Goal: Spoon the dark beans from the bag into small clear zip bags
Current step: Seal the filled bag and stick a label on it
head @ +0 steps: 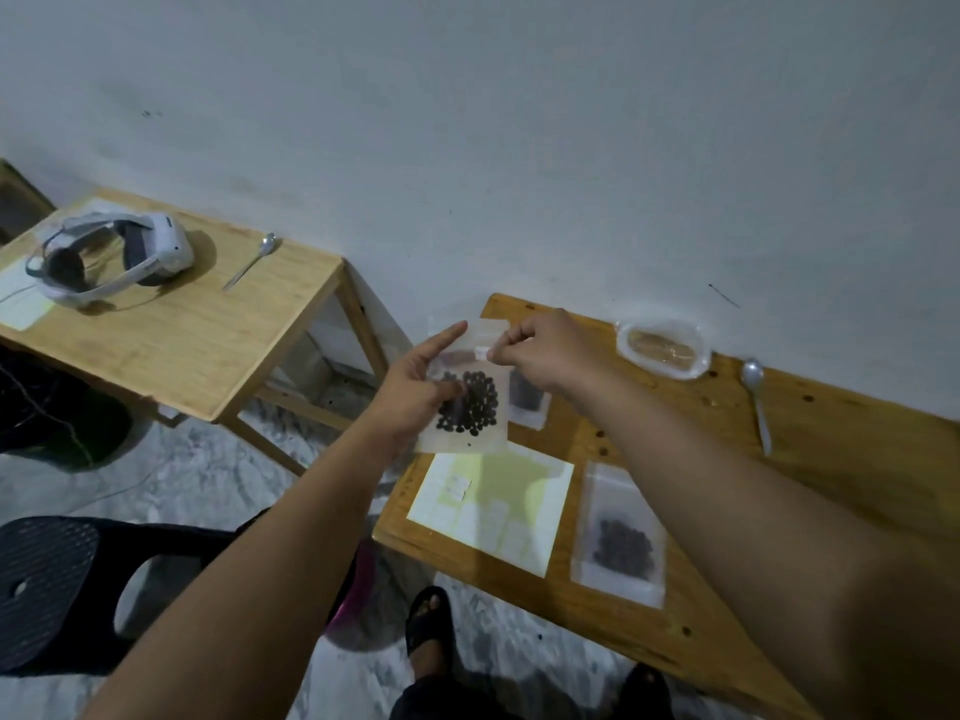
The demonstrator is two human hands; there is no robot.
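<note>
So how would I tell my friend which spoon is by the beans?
Find the right-hand wooden table against the wall. Near its far edge, beside a clear packet, lies the spoon. The other spoon shares the left table with a white headset.

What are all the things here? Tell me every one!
Held zip bag: one, clear, dark beans inside, in both hands.
Other zip bags: two, clear with beans, right table.
Spoons: two, silver, one per table.
Headset: one, white, left table.
Paper sheet: one, pale yellow, right table.
Tan-filled bag: one, clear, by wall.
Tables: two, wooden.
Chair: one, black, lower left.
Left hand: one, holds the bag.
Right hand: one, pinches its top.
</note>
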